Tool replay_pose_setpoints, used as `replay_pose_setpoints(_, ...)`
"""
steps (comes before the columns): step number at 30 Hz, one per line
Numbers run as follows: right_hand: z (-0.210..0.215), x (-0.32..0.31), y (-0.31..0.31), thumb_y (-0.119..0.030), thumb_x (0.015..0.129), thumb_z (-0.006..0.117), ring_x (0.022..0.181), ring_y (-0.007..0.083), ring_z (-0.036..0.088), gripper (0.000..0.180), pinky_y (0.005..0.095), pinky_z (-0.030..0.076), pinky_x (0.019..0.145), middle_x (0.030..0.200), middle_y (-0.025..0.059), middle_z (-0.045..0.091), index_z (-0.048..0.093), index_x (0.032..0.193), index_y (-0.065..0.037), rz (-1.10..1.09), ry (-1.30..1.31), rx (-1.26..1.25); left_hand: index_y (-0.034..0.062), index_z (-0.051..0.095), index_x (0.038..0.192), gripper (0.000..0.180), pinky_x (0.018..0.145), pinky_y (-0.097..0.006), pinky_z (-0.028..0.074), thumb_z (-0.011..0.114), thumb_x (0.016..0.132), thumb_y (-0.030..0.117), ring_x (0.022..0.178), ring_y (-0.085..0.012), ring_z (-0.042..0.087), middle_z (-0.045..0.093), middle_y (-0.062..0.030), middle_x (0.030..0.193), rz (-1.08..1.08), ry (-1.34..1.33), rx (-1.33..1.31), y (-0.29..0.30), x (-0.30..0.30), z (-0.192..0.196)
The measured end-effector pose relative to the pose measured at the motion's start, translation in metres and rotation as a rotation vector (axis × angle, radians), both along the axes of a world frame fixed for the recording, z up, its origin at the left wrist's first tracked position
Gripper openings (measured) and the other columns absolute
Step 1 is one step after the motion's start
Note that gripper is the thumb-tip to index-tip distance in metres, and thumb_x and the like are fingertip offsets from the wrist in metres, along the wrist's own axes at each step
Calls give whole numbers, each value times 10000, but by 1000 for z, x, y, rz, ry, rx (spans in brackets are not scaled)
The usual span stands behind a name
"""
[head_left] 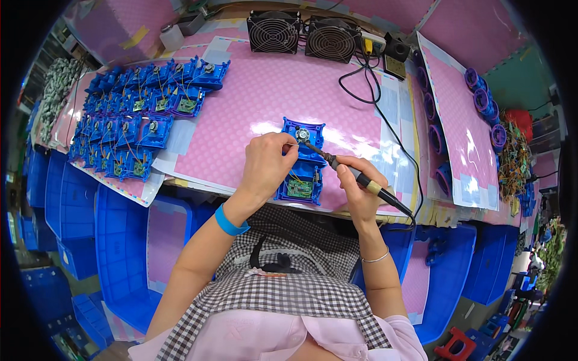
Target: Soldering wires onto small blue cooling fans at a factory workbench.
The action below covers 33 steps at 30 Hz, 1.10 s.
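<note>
On the pink work surface in front of me lies an opened blue plastic housing (317, 131) in two halves. Its far half holds a small round speaker (302, 134), and the near half carries a green circuit board (299, 188). My left hand (268, 161) is closed in a pinch beside the speaker, holding a thin light wire (294, 144). In my right hand (360, 191) is a soldering iron (332, 160), gripped like a pen. Its tip reaches the speaker's edge near the wire; whether it touches, I cannot tell.
Several rows of similar blue housings (125, 127) with wired boards sit at left. Two black fans (274, 32) stand at the back. The iron's black cord (400, 144) loops along the right side. Purple-blue round parts (442, 177) line the right; blue bins (123, 265) sit below the table edge.
</note>
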State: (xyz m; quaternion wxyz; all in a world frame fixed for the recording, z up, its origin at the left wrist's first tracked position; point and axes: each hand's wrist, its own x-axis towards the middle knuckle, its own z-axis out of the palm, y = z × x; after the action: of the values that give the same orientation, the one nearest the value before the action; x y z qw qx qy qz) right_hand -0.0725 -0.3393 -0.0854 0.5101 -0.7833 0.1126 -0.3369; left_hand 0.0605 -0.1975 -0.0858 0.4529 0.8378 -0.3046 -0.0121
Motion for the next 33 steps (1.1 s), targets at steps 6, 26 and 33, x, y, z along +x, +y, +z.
replay_pose_setpoints(6, -9, 4, -1, -15, 830, 657, 581, 77, 566, 153, 193, 434, 512, 783, 70, 653, 694, 972, 28, 12, 11, 56, -13, 713, 841, 127, 643, -324, 533, 683, 760, 80, 679, -243, 691, 695, -152, 757, -6, -14, 10, 1, 1, -1)
replay_pose_setpoints(26, 1, -30, -11, -183, 931, 634, 496, 84, 549, 166, 210, 414, 465, 680, 22, 628, 647, 989, -27, 14, -50, 144, -12, 700, 803, 110, 641, -348, 527, 652, 745, 70, 677, -268, 681, 685, -155, 733, -13, -12, -29, 0, 0, -2)
replay_pose_setpoints(33, 15, -30, -5, -176, 737, 821, 1138, 285, 617, 376, 331, 497, 911, 1157, 194, 659, 544, 951, -39, 127, 166, -258, -5, 701, 813, 122, 654, -379, 527, 637, 754, 81, 694, -298, 674, 681, -167, 747, -27, 11, -42, -1, 0, -1)
